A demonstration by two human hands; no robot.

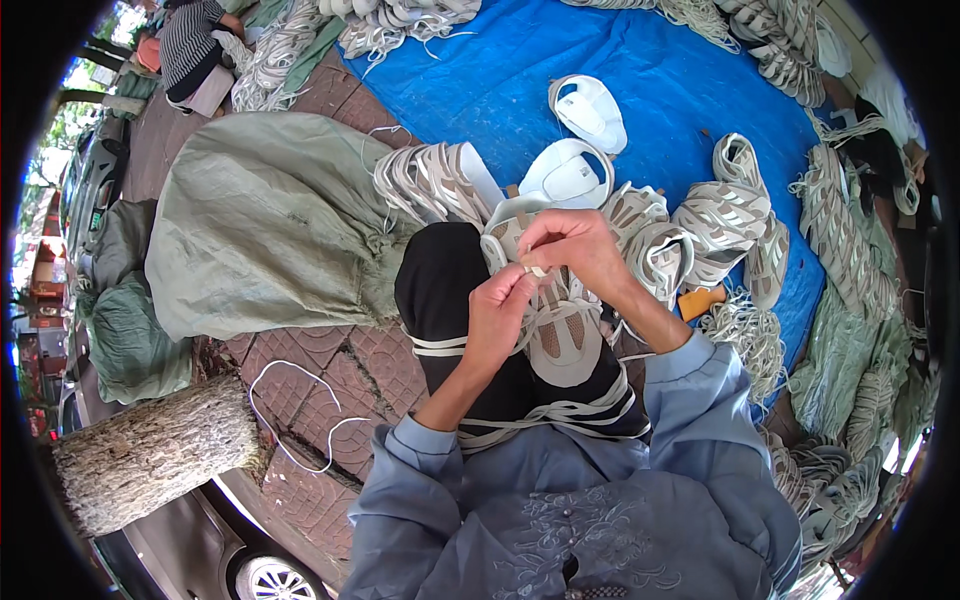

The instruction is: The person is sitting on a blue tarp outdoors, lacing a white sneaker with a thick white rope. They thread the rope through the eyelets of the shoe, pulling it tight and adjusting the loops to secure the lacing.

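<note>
Over the beige shoe [563,352] | left hand [497,312], right hand [583,248]: grips pinched on pale lace [537,270] | lace mostly hidden

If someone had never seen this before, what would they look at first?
Probably the big bright blue sheet spread on the ground at the top, with pale shoes on it. Next, perhaps, the two hands near the middle: the left hand and right hand meet above a shoe on the lap, pinching something small and pale. The huge grey-green sack on the left stands out too.
</note>
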